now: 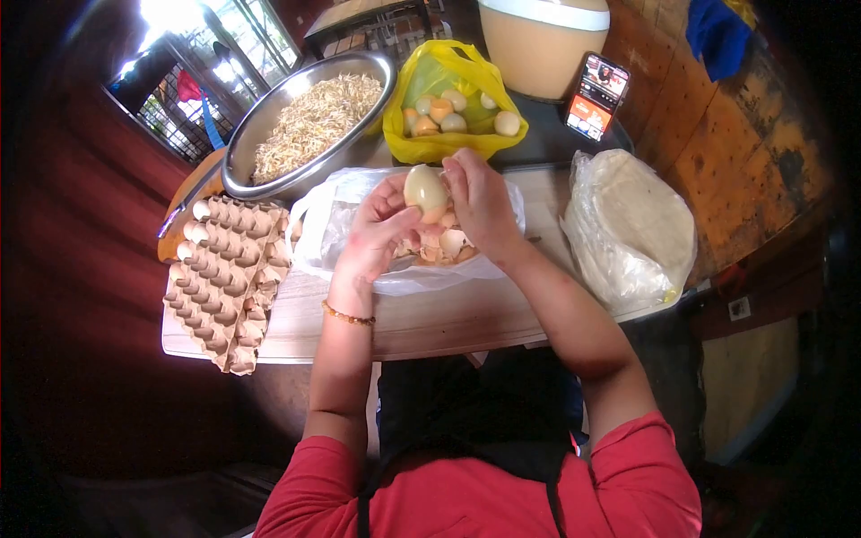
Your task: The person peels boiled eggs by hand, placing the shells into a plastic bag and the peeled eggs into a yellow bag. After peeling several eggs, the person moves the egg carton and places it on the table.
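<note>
My left hand (384, 220) is closed around a smooth, pale boiled egg (426, 191), whose upper part shows no shell. Close against the egg's right side, my right hand (478, 197) has its fingers pinched together; what they hold, if anything, is too small to make out. Below both hands, broken eggshells (439, 246) lie in a white plastic bag (314, 235) spread on the table. Just beyond the hands, an open yellow plastic bag (414, 88) contains several eggs (453, 123).
A metal bowl (235, 170) of pale, thin strands stands back left. Stacked egg cartons (224, 278) with a few eggs sit on the table (430, 327) at left. To the right are a filled clear bag (632, 229), a lit phone (598, 94) and a large tan container (543, 49).
</note>
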